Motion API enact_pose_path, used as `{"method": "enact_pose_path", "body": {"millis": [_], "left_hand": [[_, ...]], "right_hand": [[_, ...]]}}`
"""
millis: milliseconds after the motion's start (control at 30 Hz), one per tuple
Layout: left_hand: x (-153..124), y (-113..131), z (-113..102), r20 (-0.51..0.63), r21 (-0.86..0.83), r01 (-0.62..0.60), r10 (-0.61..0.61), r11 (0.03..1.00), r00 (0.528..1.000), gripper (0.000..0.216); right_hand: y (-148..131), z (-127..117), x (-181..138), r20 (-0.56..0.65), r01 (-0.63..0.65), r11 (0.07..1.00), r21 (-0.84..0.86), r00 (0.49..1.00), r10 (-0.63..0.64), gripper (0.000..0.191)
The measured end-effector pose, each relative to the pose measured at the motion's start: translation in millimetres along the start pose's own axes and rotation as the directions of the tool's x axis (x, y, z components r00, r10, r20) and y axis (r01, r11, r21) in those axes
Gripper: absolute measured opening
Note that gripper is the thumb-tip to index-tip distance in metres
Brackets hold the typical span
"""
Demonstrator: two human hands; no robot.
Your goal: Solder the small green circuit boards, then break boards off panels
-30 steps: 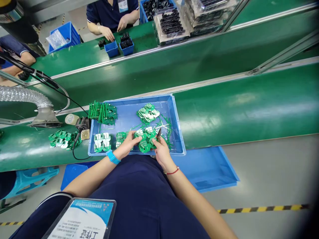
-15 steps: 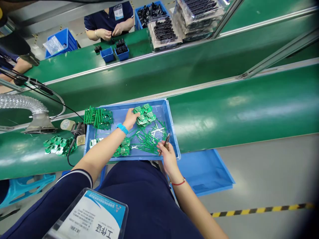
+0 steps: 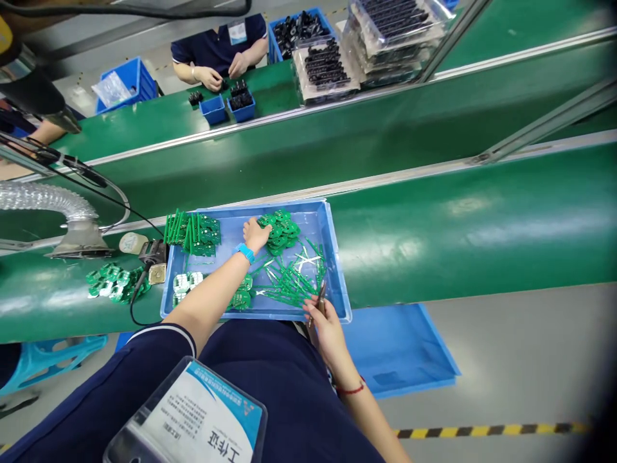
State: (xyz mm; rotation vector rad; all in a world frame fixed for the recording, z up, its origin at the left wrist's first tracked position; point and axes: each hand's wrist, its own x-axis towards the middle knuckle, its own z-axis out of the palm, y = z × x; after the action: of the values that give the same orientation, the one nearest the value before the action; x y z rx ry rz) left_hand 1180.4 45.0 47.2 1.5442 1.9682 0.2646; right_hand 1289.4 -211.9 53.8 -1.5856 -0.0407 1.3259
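Note:
A shallow blue tray (image 3: 340, 283) lies before me on the green bench. My left hand (image 3: 256, 235) is at the left edge of a pile of green circuit boards (image 3: 283, 233), thumb apart from the fingers and touching or almost touching the boards. Around a small metal tool that looks like pliers (image 3: 321, 298), the fingers of my right hand (image 3: 328, 325) are closed, at the tray's near right corner. Thin green strips (image 3: 289, 280) lie scattered between the hands. More boards (image 3: 241, 294) sit under my left forearm, partly hidden.
Stacked board panels (image 3: 205, 235) fill the tray's far left corner. Left of the tray are loose boards (image 3: 113, 281), a soldering-iron stand (image 3: 153, 252) and a fume hose (image 3: 80, 225). A co-worker's hands (image 3: 224, 72) handle black parts across the bench. Another blue tray (image 3: 400, 350) is below, right.
The light-green board panel that my left hand held over the pile no longer shows in it, and the fingers have spread. My right hand keeps the pliers, now tilted more upright.

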Motion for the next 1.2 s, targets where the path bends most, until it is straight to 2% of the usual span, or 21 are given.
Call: {"method": "enact_pose_path", "body": {"millis": [67, 167, 267, 367, 500, 700, 967, 1100, 1200], "left_hand": [[-1, -13, -16, -0.044, 0.048, -0.043, 0.046, 0.998, 0.998, 0.052], [-2, -42, -55, -0.173, 0.143, -0.075, 0.099, 0.987, 0.98, 0.051], [1, -73, -96, -0.321, 0.237, -0.016, 0.094, 0.971, 0.943, 0.051], [10, -95, -119, -0.38, 0.314, 0.043, 0.084, 0.949, 0.921, 0.046], [19, -102, -119, -0.363, 0.4, 0.026, 0.132, 0.916, 0.922, 0.037], [26, -88, -109, -0.305, 0.487, -0.062, 0.236, 0.871, 0.922, 0.038], [48, -76, -118, -0.246, 0.518, -0.05, 0.205, 0.854, 0.947, 0.034], [47, -78, -123, -0.229, 0.509, -0.049, 0.19, 0.859, 0.955, 0.034], [41, -77, -117, -0.242, 0.481, -0.067, 0.205, 0.874, 0.948, 0.036]], "right_hand": [[-6, 1, 4, 0.01, -0.001, 1.0, -0.016, 1.0, 0.002, 0.051], [-12, 4, 9, 0.024, -0.011, 0.999, -0.036, 1.0, 0.011, 0.051], [-14, 10, 11, 0.035, -0.006, 0.998, -0.056, 0.999, 0.008, 0.049], [-12, 17, 10, 0.05, 0.002, 0.997, -0.08, 0.999, 0.002, 0.047], [-4, 26, 5, 0.09, 0.01, 0.994, -0.113, 0.996, 0.001, 0.048], [10, 30, -5, 0.118, 0.019, 0.993, -0.114, 0.993, -0.006, 0.048], [16, 27, -18, 0.081, 0.022, 0.996, -0.088, 0.997, -0.014, 0.049], [17, 23, -21, 0.069, 0.016, 0.998, -0.065, 0.998, -0.012, 0.048], [18, 21, -23, 0.06, 0.015, 0.998, -0.057, 0.998, -0.012, 0.049]]}}
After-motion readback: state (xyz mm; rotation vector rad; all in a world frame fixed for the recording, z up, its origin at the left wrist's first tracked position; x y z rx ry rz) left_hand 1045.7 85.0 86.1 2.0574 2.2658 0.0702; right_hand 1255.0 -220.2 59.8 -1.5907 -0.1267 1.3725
